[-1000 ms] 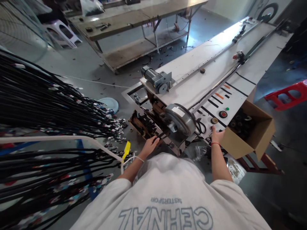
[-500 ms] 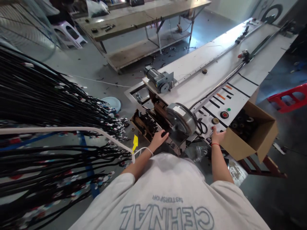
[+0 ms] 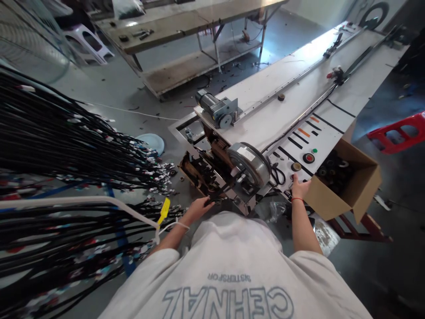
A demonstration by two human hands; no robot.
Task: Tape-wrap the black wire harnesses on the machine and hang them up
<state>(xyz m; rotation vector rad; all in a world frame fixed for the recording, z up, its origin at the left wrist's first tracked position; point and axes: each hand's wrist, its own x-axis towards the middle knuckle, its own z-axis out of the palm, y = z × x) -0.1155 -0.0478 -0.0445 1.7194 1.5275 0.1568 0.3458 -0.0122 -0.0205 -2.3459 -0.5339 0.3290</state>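
Left hand (image 3: 199, 207) curls around black cable (image 3: 214, 196) at the machine's (image 3: 215, 170) near end; right hand (image 3: 300, 188) rests open on the control panel (image 3: 303, 148) (beside the cardboard box (image 3: 348, 190)). Cable bundles (image 3: 66, 146) hang left.

A white surface (image 3: 265, 119) carries black and orange stripes, a red button (image 3: 308, 158) and a small green one (image 3: 314, 151). Beside it sit a brown cardboard box (image 3: 345, 195), black cables (image 3: 66, 141) with white tags, a yellow tag (image 3: 164, 211) and a red stool (image 3: 398, 133).
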